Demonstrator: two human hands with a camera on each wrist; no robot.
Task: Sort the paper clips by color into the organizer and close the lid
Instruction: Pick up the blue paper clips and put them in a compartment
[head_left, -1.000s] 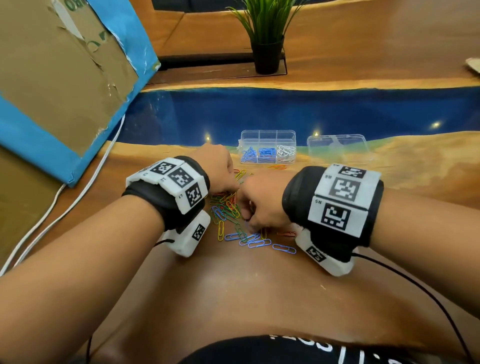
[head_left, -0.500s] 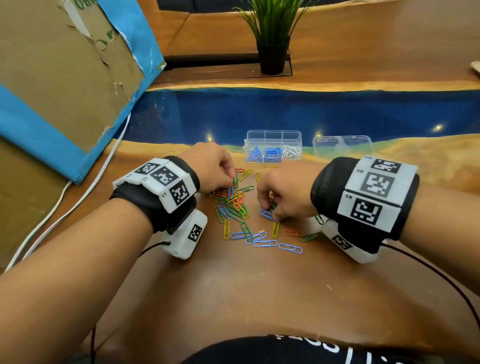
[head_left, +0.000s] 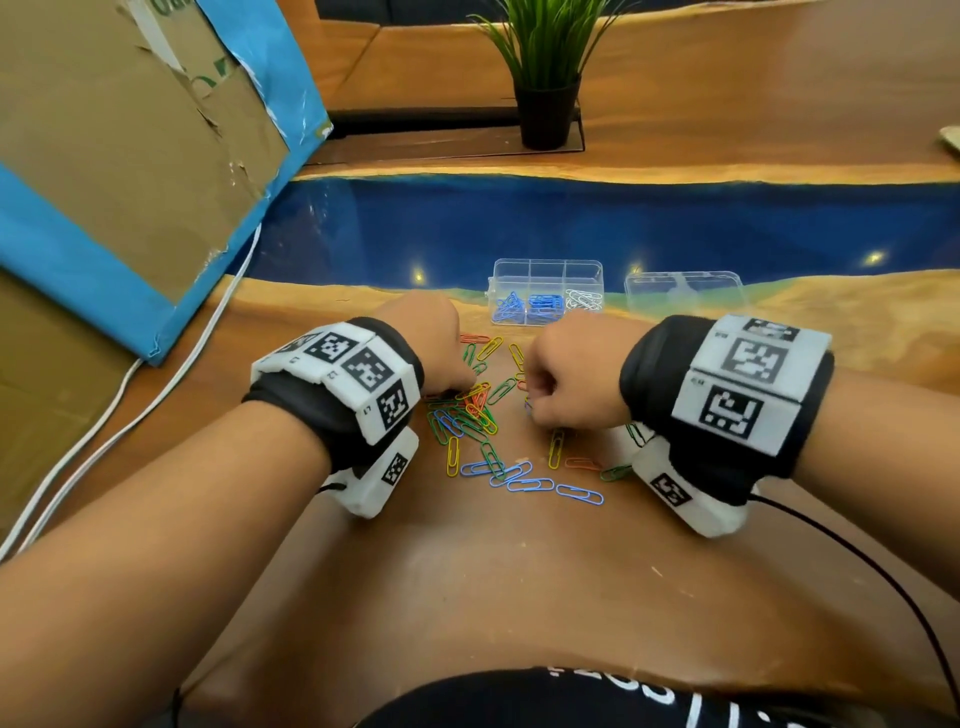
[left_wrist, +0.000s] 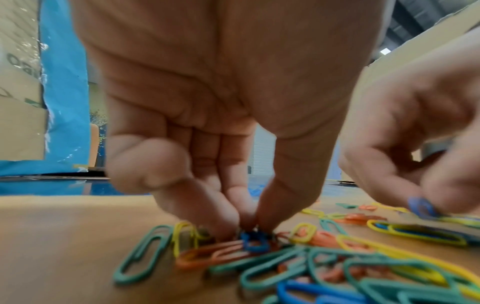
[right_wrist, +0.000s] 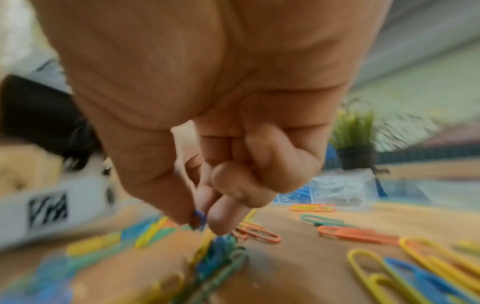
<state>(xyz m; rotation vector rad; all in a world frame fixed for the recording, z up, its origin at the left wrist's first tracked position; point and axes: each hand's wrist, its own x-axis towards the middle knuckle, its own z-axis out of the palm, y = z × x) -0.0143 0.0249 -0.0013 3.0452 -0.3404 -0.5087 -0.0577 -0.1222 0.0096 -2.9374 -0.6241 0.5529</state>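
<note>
Head view: the wristbands carry square black-and-white codes; no readable wording. The organizer (head_left: 545, 292), lid off, sits on the table (head_left: 467, 597) beyond the scattered paper clips (head_left: 483, 426); since a second ago both hands have spread apart.

Left wrist view: the left hand (left_wrist: 207, 115) has its grip pinched on a blue clip (left_wrist: 253, 241).

Right wrist view, blurred: the right hand (right_wrist: 207, 123) grips another blue paper clip (right_wrist: 198, 218).
</note>
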